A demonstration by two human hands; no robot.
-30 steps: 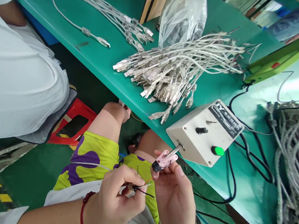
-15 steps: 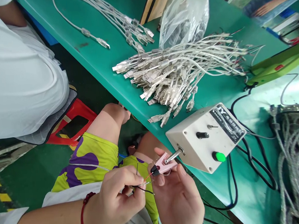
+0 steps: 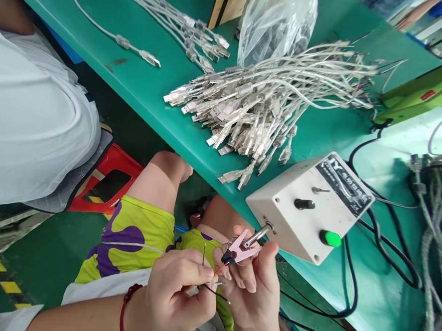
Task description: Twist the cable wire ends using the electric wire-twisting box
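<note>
My left hand (image 3: 179, 288), with a red bracelet at the wrist, pinches the stripped end of a pale cable (image 3: 132, 244). Several thin wires fan out from its fingertips. The black wire (image 3: 218, 292) points down to the right, and the red wire (image 3: 220, 269) runs into the dark-tipped jaws of a pink clip (image 3: 241, 249). That clip sits on the metal shaft (image 3: 260, 234) of a beige box (image 3: 302, 210). Palm up, my right hand (image 3: 253, 293) curls around the clip, thumb and fingers at its two levers. The clip's jaws stay on the red wire.
A pile of USB cables (image 3: 255, 108) lies on the green table (image 3: 154, 114), with a plastic bag (image 3: 278, 24) behind it. More cables (image 3: 441, 242) lie at right. Black cords (image 3: 392, 245) loop beside the box. A person in white (image 3: 34, 122) sits at left.
My right hand has moved in closer around the pink clip, its fingers curling more. The left hand keeps its pinch on the cable. The view has shifted slightly.
</note>
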